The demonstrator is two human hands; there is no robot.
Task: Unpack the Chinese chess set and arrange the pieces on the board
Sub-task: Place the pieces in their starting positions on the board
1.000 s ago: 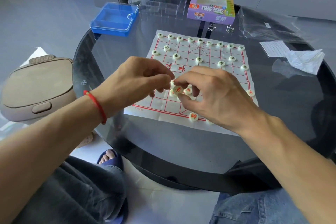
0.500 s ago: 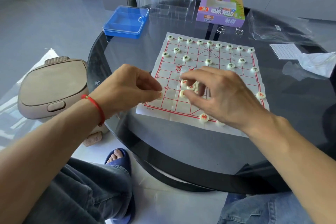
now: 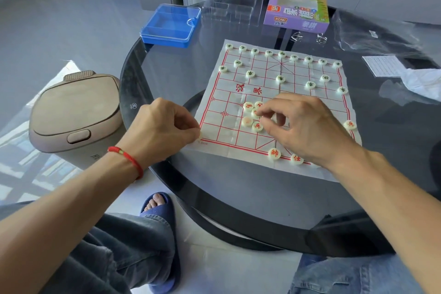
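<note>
Placing red pieces: left hand (image 3: 164,126) pinches a piece at board (image 3: 238,150) near-left corner; right hand (image 3: 307,126) pinches into the loose red pile (image 3: 253,116). Next: seat corner piece.

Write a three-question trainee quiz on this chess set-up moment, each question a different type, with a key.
1. True or false: the far rank of the board is already filled with green-lettered pieces.
2. Multiple choice: where is the left hand?
A. over the blue box
B. at the board's near-left corner
C. on the purple package
3. Fill in: the right hand reaches its fingertips into a loose cluster of ____-lettered pieces near the board's middle.

Key: 1 true; 2 B; 3 red.
</note>
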